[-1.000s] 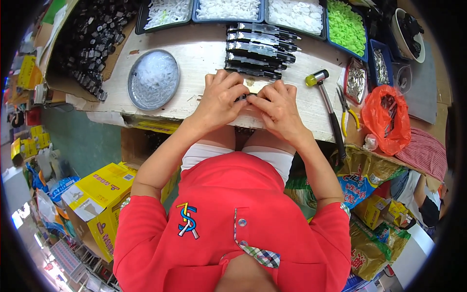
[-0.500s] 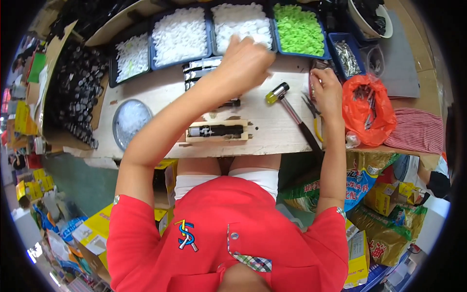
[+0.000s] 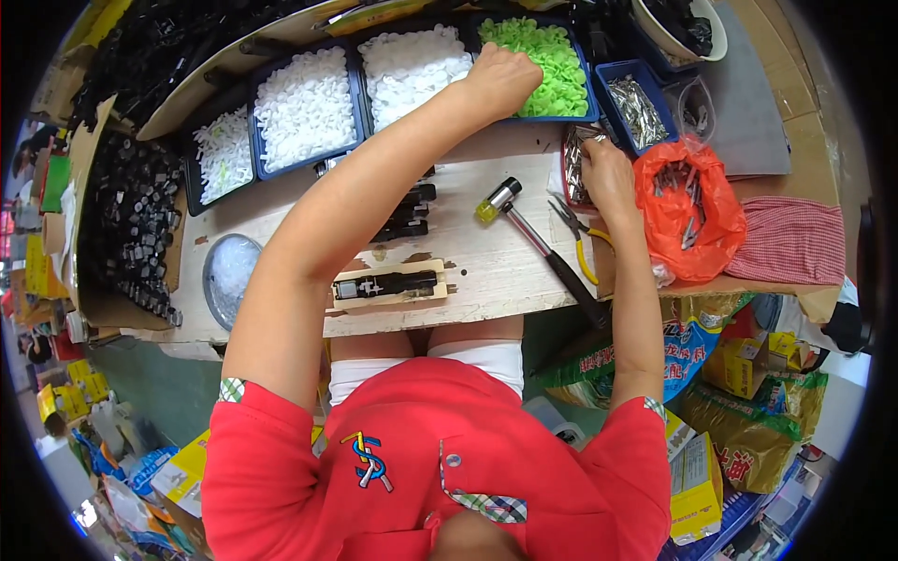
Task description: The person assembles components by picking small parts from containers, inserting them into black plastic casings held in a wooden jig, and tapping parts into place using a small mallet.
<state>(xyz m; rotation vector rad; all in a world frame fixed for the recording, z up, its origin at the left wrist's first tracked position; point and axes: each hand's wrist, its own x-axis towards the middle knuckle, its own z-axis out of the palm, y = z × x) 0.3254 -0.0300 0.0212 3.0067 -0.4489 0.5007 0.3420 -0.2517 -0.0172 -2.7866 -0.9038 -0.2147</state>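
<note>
My left hand point(image 3: 506, 80) is at the left side of a blue bin of bright green plastic pieces point(image 3: 558, 73). Its fingers are curled together, and whatever is between them is hidden. At a small red tray of metal parts point(image 3: 574, 173), my right hand point(image 3: 609, 179) has its fingers bent down among the pieces. Its fingertips are partly covered. Near the table's front edge, a black part with a silver section point(image 3: 388, 284) lies in a pale wooden fixture point(image 3: 440, 291). Several more black parts point(image 3: 409, 212) lie behind it, partly under my left forearm.
A hammer point(image 3: 538, 238) and yellow-handled pliers point(image 3: 582, 241) lie near my right forearm. White pieces point(image 3: 307, 107) fill bins at the back. An orange bag point(image 3: 687, 248) and a blue bin of metal parts point(image 3: 640, 107) stand right; a carton of black parts point(image 3: 136, 220) stands left.
My left hand has gone from the front of a white-piece bin to the green pieces, farther away and to the right. My right hand stays at the red tray. The whole view has shifted slightly.
</note>
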